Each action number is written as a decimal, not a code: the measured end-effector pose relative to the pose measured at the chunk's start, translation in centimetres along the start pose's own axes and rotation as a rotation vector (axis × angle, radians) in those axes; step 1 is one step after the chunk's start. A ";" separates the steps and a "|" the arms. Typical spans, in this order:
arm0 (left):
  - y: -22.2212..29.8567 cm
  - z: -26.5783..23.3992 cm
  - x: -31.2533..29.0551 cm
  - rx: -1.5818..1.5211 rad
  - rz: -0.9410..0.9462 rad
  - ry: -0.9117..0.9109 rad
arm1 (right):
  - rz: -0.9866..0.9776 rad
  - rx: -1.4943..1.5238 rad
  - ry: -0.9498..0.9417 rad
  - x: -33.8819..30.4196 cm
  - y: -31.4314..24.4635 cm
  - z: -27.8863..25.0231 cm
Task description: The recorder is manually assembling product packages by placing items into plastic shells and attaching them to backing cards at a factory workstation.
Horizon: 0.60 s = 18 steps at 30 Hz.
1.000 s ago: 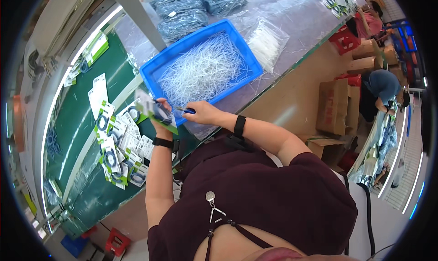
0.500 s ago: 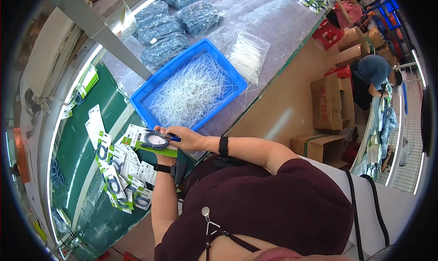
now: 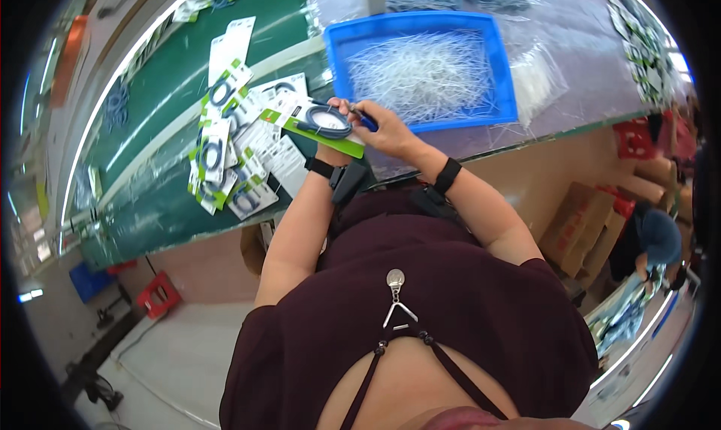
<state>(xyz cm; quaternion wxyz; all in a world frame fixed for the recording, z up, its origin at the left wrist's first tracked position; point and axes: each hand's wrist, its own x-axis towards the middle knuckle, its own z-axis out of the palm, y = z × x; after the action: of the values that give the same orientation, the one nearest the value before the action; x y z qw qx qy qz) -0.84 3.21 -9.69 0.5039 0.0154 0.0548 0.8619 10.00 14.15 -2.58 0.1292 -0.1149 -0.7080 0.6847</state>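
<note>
My left hand (image 3: 332, 156) is closed around a white and green retail card (image 3: 349, 144) from beneath, with its fingertips showing at the far edge. A coiled grey-blue cable (image 3: 304, 124) lies against the card's face. In my right hand (image 3: 390, 135) is a small pair of blue-handled cutters (image 3: 368, 121), closed in the fingers. Their tip is by the coil's right side; exactly what it touches is too small to tell. Left of my hands, a loose pile of similar carded cables (image 3: 212, 153) spreads over the green table surface (image 3: 150, 182).
Beyond my right hand stands a blue tray (image 3: 514, 92) heaped with thin clear plastic strips (image 3: 428, 73). A bag of white strips (image 3: 535, 81) lies right of it. Cardboard boxes (image 3: 574, 223) and a bent-over person (image 3: 653, 231) are at the right. A red stool (image 3: 158, 295) stands lower left.
The whole view has swung round, so the tray and table now run more level across the top. Both hands stay together at the card, still holding it and the cutters.
</note>
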 end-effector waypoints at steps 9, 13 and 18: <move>14.3 1.2 -10.8 0.226 0.292 0.216 | -0.045 -0.469 0.171 1.1 5.5 -6.3; 21.3 -1.0 -27.2 1.194 0.384 0.878 | 0.163 -0.769 0.353 -0.1 7.8 -13.7; 17.6 -2.9 -37.3 2.257 -0.343 1.859 | 0.125 -1.060 0.445 -1.6 9.1 -16.5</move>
<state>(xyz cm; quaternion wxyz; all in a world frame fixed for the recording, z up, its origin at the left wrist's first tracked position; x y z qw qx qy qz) 1.99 -38.04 -9.60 0.1033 -0.1620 0.9814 -0.0055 17.00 29.46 -11.27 0.1592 -0.3467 -0.9020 0.2021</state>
